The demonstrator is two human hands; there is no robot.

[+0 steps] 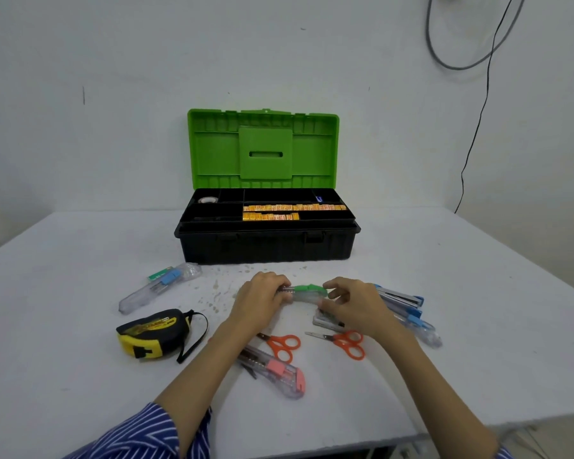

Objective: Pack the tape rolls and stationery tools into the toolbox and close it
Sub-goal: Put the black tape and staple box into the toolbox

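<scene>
Head view: both hands hold a green utility knife (307,292) just above the surface (80,376), the left hand (262,298) gripping its blade end, the right hand (352,301) pinching its green end; the toolbox (267,246) stands open behind, well apart; orange scissors (282,346), a pink knife (279,372) and a tape measure (153,332) lie nearby.

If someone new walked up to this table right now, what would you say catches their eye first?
Probably the toolbox at the back of the table, its bright green lid standing open over a black tray holding rows of orange boxes. Next, the left hand and right hand together gripping a green utility knife in front of it. Orange scissors and a yellow tape measure lie nearby.
</scene>
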